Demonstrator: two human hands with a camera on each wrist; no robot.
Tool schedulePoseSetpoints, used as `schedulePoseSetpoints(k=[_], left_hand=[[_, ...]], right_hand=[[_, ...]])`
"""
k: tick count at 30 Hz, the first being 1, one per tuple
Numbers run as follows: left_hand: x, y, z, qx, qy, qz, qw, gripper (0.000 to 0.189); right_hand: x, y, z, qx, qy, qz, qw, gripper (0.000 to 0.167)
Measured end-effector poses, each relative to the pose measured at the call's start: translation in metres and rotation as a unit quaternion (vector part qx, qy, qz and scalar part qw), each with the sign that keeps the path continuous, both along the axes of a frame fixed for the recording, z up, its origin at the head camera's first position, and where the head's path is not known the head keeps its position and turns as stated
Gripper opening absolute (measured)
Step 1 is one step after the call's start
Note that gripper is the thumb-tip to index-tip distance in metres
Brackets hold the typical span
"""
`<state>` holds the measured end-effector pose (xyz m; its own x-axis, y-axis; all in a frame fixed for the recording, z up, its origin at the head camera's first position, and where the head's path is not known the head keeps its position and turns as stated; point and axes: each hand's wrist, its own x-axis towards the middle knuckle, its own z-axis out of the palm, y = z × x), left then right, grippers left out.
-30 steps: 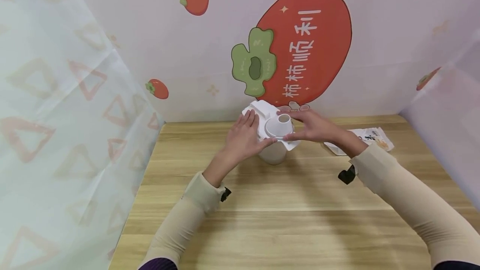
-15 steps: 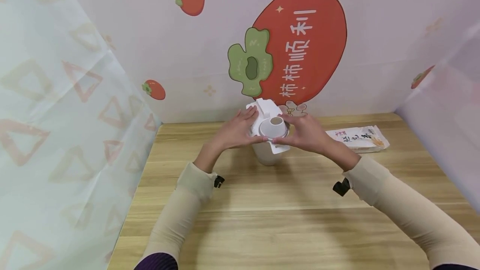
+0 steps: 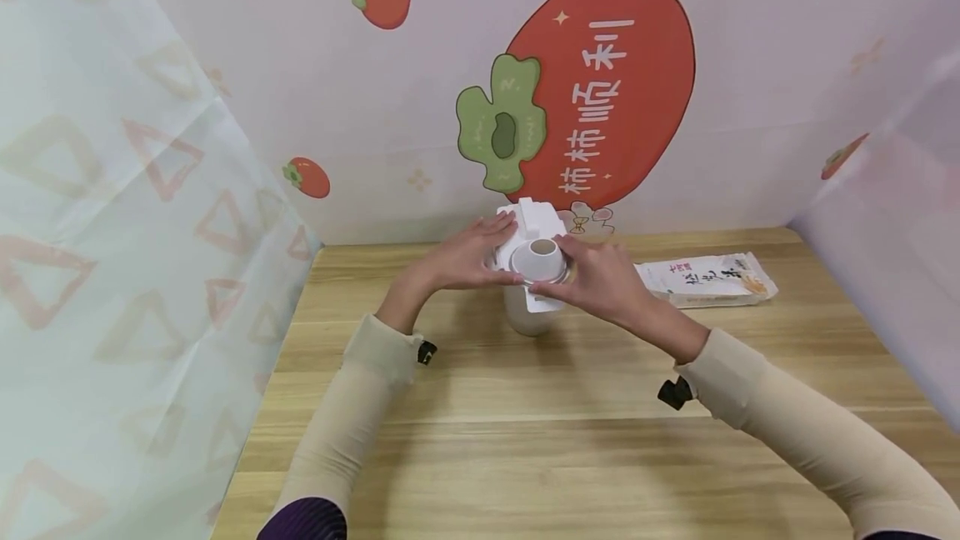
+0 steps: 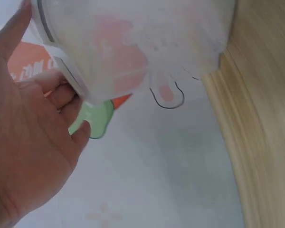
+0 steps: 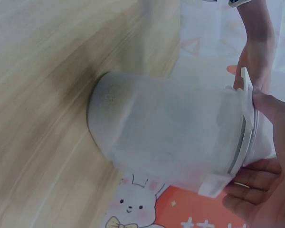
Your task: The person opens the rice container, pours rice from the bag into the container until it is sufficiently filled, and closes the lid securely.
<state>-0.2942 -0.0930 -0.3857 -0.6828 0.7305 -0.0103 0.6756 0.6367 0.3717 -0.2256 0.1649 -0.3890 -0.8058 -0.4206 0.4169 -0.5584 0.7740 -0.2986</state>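
A translucent plastic canister [image 3: 529, 320] stands upright on the wooden table, with a pale grainy layer in its bottom [image 5: 104, 104]. On its mouth sits a white lid [image 3: 547, 218] that carries a cone-shaped piece [image 3: 538, 267] open at the top. My left hand [image 3: 467, 257] holds the lid from the left, fingers over its far side and thumb at the cone's base. From the right, my right hand [image 3: 606, 280] grips around the cone's base, thumb in front and index finger behind. Its other fingers [image 5: 256, 179] curl by the lid's rim in the right wrist view.
A white printed bag [image 3: 705, 280] lies flat on the table to the right, behind my right wrist. A patterned wall sheet [image 3: 405, 123] rises at the table's back edge, close behind the canister. More sheets [image 3: 150, 273] close off the sides.
The lid has turned and levelled on the canister, its long side now running more front to back. Both hands have shifted slightly left with it, and the bag shows more fully.
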Motion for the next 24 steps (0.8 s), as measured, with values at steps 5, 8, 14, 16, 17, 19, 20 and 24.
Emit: schedulePoseSetpoints(k=[5, 8, 14, 16, 17, 19, 20, 24], left_hand=[[0.010, 0.000, 0.005, -0.026, 0.024, 0.012, 0.9993, 0.101], [0.017, 0.002, 0.008, -0.035, 0.040, 0.030, 0.9981, 0.104], [0.027, 0.008, 0.009, -0.031, 0.064, 0.059, 0.9958, 0.107], [0.029, 0.009, 0.007, -0.031, 0.066, 0.065, 0.9952, 0.108], [0.030, 0.010, 0.006, -0.031, 0.063, 0.068, 0.9952, 0.109], [0.032, 0.011, 0.004, -0.027, 0.053, 0.073, 0.9956, 0.110], [0.032, 0.012, 0.003, -0.025, 0.048, 0.074, 0.9958, 0.110], [0.031, 0.012, 0.001, -0.011, 0.039, 0.069, 0.9968, 0.110]], right_hand=[[-0.005, 0.011, 0.013, 0.027, -0.057, 0.043, 0.9971, 0.075], [-0.013, 0.021, 0.018, 0.037, -0.090, 0.082, 0.9919, 0.079], [-0.033, 0.035, 0.015, 0.041, -0.161, 0.134, 0.9771, 0.091], [-0.038, 0.037, 0.013, 0.033, -0.177, 0.141, 0.9735, 0.094], [-0.040, 0.038, 0.012, 0.029, -0.182, 0.143, 0.9724, 0.095], [-0.043, 0.039, 0.010, 0.024, -0.187, 0.145, 0.9714, 0.095], [-0.044, 0.039, 0.010, 0.022, -0.187, 0.145, 0.9714, 0.094], [-0.045, 0.038, 0.008, 0.024, -0.174, 0.138, 0.9748, 0.090]])
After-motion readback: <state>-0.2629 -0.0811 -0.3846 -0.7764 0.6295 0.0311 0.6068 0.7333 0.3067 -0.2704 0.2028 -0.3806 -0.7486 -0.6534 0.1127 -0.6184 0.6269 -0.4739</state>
